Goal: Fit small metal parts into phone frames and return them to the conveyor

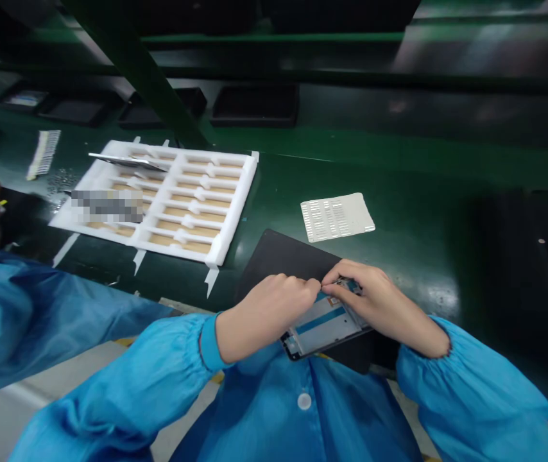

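Where the two hands meet: a phone frame [322, 324] is seen beneath them, overlapping the near edge of a black mat [288, 256].
Left hand [271, 308]: fingers are curled and pressed together above the frame; whether anything is gripped cannot be told.
Right hand [375, 298]: thumb and forefinger are brought together beside the left fingertips; anything pinched is too small to tell.
Green bench [399, 173]: a pale sheet [337, 217] is laid beyond the mat, a white slotted tray [249, 173] leftward.
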`<state>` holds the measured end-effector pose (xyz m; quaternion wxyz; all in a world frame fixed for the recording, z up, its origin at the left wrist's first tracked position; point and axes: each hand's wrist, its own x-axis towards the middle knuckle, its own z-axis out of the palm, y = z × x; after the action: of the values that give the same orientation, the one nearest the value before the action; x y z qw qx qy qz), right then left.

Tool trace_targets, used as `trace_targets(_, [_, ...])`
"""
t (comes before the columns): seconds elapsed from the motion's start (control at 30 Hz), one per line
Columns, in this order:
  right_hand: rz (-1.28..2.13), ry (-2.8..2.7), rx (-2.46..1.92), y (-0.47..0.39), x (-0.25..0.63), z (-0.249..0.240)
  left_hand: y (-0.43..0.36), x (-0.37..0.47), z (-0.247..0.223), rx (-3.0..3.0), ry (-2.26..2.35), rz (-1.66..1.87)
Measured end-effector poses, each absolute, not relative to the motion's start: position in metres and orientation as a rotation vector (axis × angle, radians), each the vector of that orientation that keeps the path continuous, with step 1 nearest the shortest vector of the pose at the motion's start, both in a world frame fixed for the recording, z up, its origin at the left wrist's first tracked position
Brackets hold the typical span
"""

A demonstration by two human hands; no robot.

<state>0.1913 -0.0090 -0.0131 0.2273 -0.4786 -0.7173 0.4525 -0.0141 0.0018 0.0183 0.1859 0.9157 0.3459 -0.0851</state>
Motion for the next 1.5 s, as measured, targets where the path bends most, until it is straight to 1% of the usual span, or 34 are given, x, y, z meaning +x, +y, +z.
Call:
trace_targets(0.07, [1.337, -1.985, -1.334, -0.004, 0.194, -0.014, 0.007, -0.014, 0.016, 2.439, 0.944, -0.157])
trace_targets(0.23, [1.611, -2.071, -1.235, 0.027, 0.198, -0.007, 0.013, -0.016, 0.0, 1.864, 0.929, 0.118])
trace_targets(0.33, [1.672, -2.16, -1.249, 0.045, 0.197, -0.001, 0.004, -0.016, -0.014, 1.552, 0.986, 0.23])
trace_targets(0.4, [1.672, -2.186, -1.318, 0.05, 0.196, 0.002, -0.005, -0.017, -0.022, 1.394, 1.026, 0.291])
trace_targets(0.47, [1.647, -2.084, -1.414, 0.044, 0.196, 0.003, -0.012, -0.018, -0.03, 1.263, 1.046, 0.34])
trace_targets(0.63, [1.367, -1.506, -1.674, -0.009, 0.189, 0.004, -0.022, -0.021, -0.039, 0.939, 1.001, 0.493])
trace_targets(0.73, [1.198, -1.424, -1.737, -0.042, 0.176, 0.005, -0.025, -0.025, -0.037, 1.007, 1.013, 0.526])
trace_targets(0.83, [1.011, -1.638, -1.809, -0.05, 0.165, 0.011, -0.028, -0.037, -0.032, 1.269, 1.146, 0.544])
trace_targets(0.97, [1.036, -2.05, -1.856, -0.037, 0.156, 0.029, -0.032, -0.054, -0.035, 1.519, 1.262, 0.585])
trace_targets(1.07, [0.893, -2.123, -1.91, -0.031, 0.15, 0.037, -0.035, -0.057, -0.043, 1.571, 1.267, 0.646])
trace_targets(1.17, [0.777, -2.078, -1.929, -0.035, 0.149, 0.036, -0.039, -0.055, -0.043, 1.547, 1.278, 0.701])
trace_targets(1.33, [0.961, -1.722, -1.787, -0.047, 0.152, 0.028, -0.049, -0.048, -0.029, 1.304, 1.163, 0.688])
trace_targets(1.5, [1.053, -1.541, -1.7, -0.056, 0.147, 0.018, -0.056, -0.043, -0.029, 1.174, 1.108, 0.691])
